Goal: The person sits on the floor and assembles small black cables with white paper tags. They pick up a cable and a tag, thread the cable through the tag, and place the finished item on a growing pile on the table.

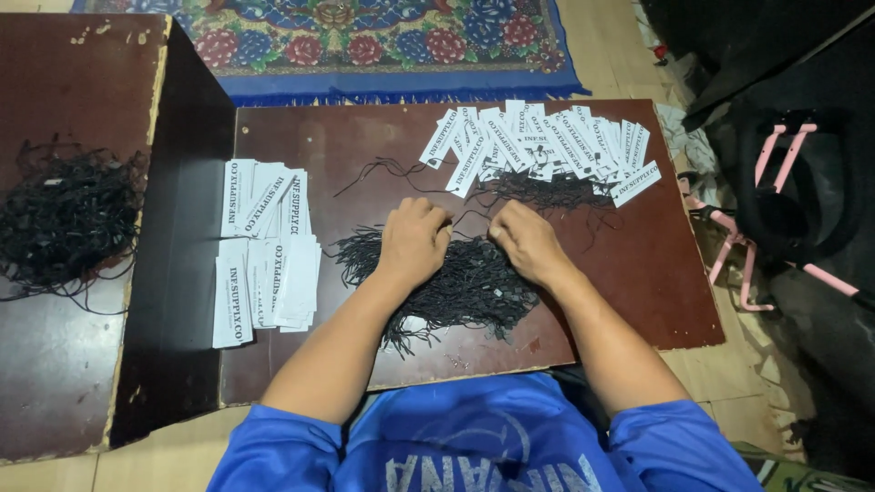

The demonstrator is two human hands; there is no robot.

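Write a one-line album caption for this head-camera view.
Both hands, left hand and right hand, work black strings between stacks of white paper tags.

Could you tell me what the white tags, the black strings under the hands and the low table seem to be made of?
White tags: probably matte paper or card, flat and stiff-edged. Black strings: thin cord, perhaps textile, limp and tangled. Low table: looks like dark brown laminated board, faintly glossy, chipped pale at the edges.

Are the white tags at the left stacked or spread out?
Stacked: the white tags lie in overlapping piles beside the left hand, not in a single layer.
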